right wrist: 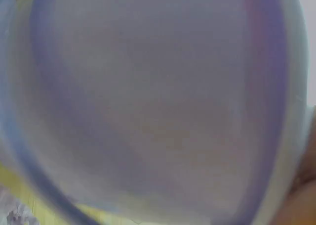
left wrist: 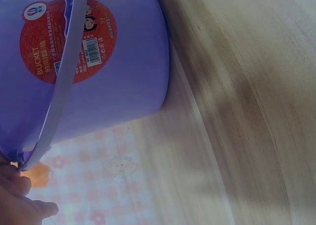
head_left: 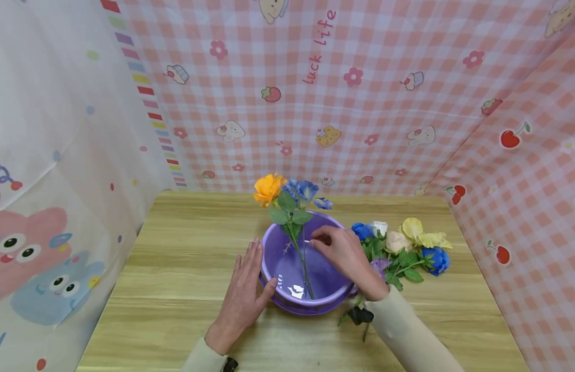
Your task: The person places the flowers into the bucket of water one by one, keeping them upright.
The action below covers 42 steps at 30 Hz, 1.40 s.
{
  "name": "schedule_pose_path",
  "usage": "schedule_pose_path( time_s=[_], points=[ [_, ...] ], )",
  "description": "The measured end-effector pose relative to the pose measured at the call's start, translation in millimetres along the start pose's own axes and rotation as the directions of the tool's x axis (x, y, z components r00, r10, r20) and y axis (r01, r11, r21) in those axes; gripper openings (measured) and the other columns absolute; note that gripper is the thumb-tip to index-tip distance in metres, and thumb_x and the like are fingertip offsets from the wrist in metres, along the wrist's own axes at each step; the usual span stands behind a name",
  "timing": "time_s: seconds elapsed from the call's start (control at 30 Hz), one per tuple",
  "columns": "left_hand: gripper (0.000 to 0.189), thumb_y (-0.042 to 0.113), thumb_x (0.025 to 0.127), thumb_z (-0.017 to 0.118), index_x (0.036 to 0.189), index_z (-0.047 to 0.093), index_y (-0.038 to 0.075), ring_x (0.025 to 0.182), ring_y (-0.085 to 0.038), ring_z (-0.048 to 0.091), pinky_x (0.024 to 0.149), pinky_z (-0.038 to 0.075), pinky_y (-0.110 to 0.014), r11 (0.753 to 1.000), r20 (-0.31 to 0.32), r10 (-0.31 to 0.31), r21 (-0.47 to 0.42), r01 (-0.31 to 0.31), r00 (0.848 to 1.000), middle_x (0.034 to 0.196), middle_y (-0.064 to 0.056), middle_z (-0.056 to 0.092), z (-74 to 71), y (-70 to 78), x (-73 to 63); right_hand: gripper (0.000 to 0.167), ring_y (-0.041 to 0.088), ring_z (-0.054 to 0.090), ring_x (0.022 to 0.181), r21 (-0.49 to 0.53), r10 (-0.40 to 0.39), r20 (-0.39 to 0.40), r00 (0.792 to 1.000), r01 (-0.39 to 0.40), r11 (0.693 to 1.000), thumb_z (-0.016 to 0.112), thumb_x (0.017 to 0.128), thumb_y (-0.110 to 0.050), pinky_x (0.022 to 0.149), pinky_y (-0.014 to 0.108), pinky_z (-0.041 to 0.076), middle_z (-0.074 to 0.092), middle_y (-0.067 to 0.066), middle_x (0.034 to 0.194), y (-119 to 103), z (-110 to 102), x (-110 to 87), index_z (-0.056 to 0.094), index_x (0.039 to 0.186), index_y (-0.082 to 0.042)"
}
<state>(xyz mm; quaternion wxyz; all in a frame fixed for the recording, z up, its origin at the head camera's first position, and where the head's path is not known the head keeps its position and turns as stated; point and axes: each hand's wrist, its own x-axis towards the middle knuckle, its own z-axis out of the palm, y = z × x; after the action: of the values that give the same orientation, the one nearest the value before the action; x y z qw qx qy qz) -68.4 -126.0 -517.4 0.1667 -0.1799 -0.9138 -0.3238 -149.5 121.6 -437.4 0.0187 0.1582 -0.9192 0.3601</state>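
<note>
A purple bucket (head_left: 324,266) stands on the wooden table, with an orange rose (head_left: 269,188) and a blue flower (head_left: 302,190) leaning in it on long green stems. Flat against the bucket's left rim rests my left hand (head_left: 245,289), its fingers extended. My right hand (head_left: 341,250) reaches over the right rim, thumb and fingertips curled together at a pale twig on the blue flower's stem, seemingly pinching it. The left wrist view has the bucket's red label (left wrist: 94,42) and handle (left wrist: 69,71). Blurred purple bucket wall (right wrist: 266,111) fills the right wrist view.
Right of the bucket lies a pile of artificial flowers, among them a yellow one (head_left: 412,228), a cream rose (head_left: 396,242) and a blue rose (head_left: 436,260). Checked pink cloth (head_left: 287,124) hangs behind the table (head_left: 190,248); a white cloth (head_left: 82,134) hangs at left.
</note>
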Motion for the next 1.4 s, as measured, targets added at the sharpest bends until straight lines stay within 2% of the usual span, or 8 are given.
schedule_pose_path(
  time_s=[0.23,0.5,0.77,0.83,1.0,1.2,1.3,1.4],
  points=[
    [0.077,0.047,0.106,0.047,0.162,0.024,-0.001,0.156,-0.034,0.022,0.122,0.023,-0.067,1.0,-0.013,0.01,-0.01,-0.01,1.0,0.171,-0.014,0.018,1.5,-0.4,-0.2,0.019,0.019,0.075,0.088,0.116,-0.071,-0.12,0.99,0.085,0.99,0.081,0.092,-0.018,0.076,0.032,0.065,0.078,0.003,0.102,7.6,-9.8,-18.5,0.079,0.107,-0.007],
    [0.077,0.048,0.107,0.046,0.163,0.022,0.002,0.157,-0.032,0.02,0.122,0.023,-0.067,1.0,-0.02,0.006,-0.015,-0.007,1.0,0.171,-0.014,0.017,2.8,-0.3,-0.7,0.017,0.013,0.072,0.089,0.276,-0.037,-0.248,0.968,0.107,0.955,0.077,0.095,-0.012,0.075,0.021,0.062,0.076,0.003,0.101,18.1,-25.4,-39.6,0.078,0.111,-0.005],
    [0.076,0.05,0.108,0.044,0.164,0.022,0.005,0.156,-0.033,0.022,0.122,0.021,-0.067,1.0,-0.034,0.005,-0.019,-0.006,0.999,0.172,-0.013,0.018,3.8,0.0,-1.3,0.016,0.007,0.072,0.091,0.474,0.015,-0.403,0.915,0.195,0.858,0.071,0.093,0.007,0.079,0.018,0.061,0.076,0.016,0.103,33.8,-36.1,-55.4,0.076,0.107,0.003],
    [0.075,0.049,0.108,0.044,0.164,0.022,0.005,0.156,-0.034,0.023,0.123,0.02,-0.065,1.0,-0.038,0.005,-0.019,-0.006,0.999,0.171,-0.013,0.018,4.2,-0.2,-1.4,0.014,0.009,0.073,0.092,0.495,0.047,-0.42,0.906,0.185,0.849,0.07,0.095,0.006,0.081,0.019,0.061,0.076,0.012,0.103,37.1,-39.6,-59.3,0.076,0.107,0.004],
    [0.075,0.048,0.108,0.045,0.164,0.023,0.005,0.156,-0.032,0.022,0.123,0.02,-0.065,1.0,-0.037,0.005,-0.025,-0.006,0.999,0.171,-0.012,0.018,4.6,0.2,-1.5,0.015,0.009,0.073,0.093,0.492,0.127,-0.458,0.88,0.132,0.86,0.07,0.098,-0.001,0.08,0.017,0.06,0.077,-0.001,0.102,47.1,-46.4,-68.8,0.075,0.109,0.006],
    [0.075,0.049,0.108,0.044,0.164,0.023,0.005,0.157,-0.031,0.021,0.124,0.019,-0.064,1.0,-0.034,0.003,-0.028,-0.004,0.999,0.172,-0.012,0.018,5.0,0.3,-1.5,0.016,0.007,0.074,0.087,0.51,0.176,-0.507,0.844,0.129,0.85,0.068,0.097,0.002,0.076,0.016,0.06,0.078,-0.004,0.098,62.2,-52.5,-77.2,0.072,0.11,0.012],
    [0.075,0.049,0.108,0.044,0.164,0.023,0.004,0.157,-0.031,0.021,0.124,0.019,-0.064,0.999,-0.034,0.002,-0.034,-0.003,0.999,0.172,-0.012,0.018,5.1,0.5,-1.5,0.018,0.009,0.075,0.086,0.53,0.186,-0.514,0.838,0.139,0.837,0.067,0.098,0.003,0.078,0.017,0.061,0.078,-0.004,0.097,71.9,-54.8,-82.4,0.071,0.111,0.015],
    [0.075,0.049,0.108,0.044,0.164,0.023,0.004,0.157,-0.031,0.021,0.123,0.02,-0.065,0.999,-0.035,0.003,-0.043,-0.004,0.999,0.172,-0.012,0.018,5.1,0.8,-1.5,0.018,0.012,0.076,0.086,0.576,0.203,-0.508,0.837,0.155,0.802,0.066,0.098,0.005,0.079,0.019,0.062,0.078,-0.001,0.097,81.8,-57.0,-88.4,0.069,0.11,0.018]
  ],
)
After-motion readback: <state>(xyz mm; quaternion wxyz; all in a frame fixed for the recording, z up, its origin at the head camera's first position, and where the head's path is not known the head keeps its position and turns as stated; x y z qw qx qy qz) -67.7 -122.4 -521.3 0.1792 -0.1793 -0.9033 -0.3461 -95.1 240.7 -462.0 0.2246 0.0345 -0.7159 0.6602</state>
